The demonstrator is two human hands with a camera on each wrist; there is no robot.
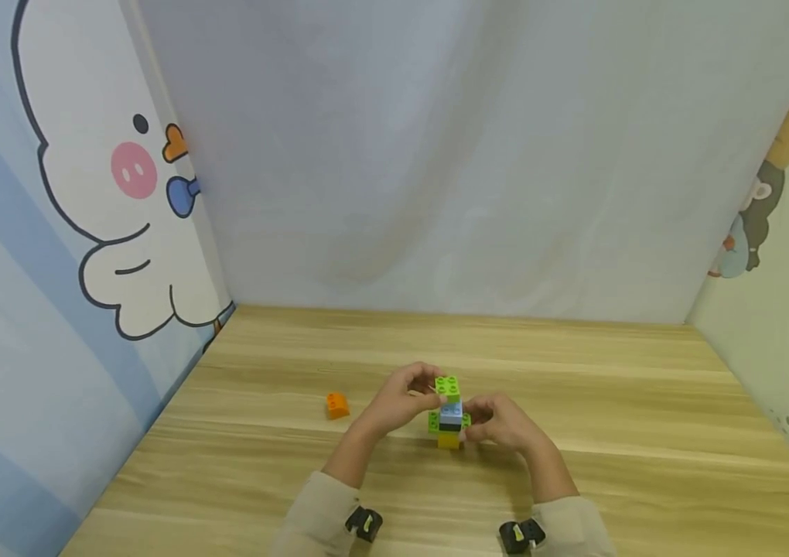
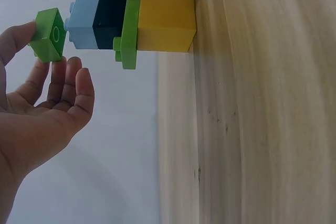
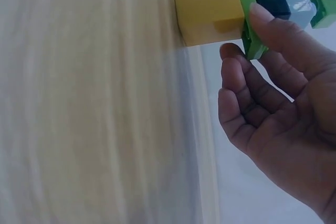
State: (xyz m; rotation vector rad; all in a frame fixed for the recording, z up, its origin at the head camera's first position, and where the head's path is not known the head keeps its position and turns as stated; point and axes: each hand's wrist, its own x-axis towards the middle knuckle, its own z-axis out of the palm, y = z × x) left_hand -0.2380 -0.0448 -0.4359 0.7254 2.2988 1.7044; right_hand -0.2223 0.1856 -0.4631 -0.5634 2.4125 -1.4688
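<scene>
A small brick tower (image 1: 449,422) stands on the wooden table (image 1: 575,387): a yellow brick (image 2: 165,22) at the bottom, then a green plate (image 2: 128,30), a dark brick (image 2: 109,20) and a light blue brick (image 2: 81,20). My left hand (image 1: 428,393) pinches a green brick (image 2: 48,34) between thumb and fingers at the tower's top, slightly tilted against the blue brick's studs. From the right side my right hand (image 1: 473,422) holds the tower at the green plate (image 3: 247,19), thumb along the plate's edge and fingers curled below.
A loose orange brick (image 1: 337,404) lies on the table left of my hands. Fabric walls close the table in at the back, left and right. Bare wood surrounds the tower.
</scene>
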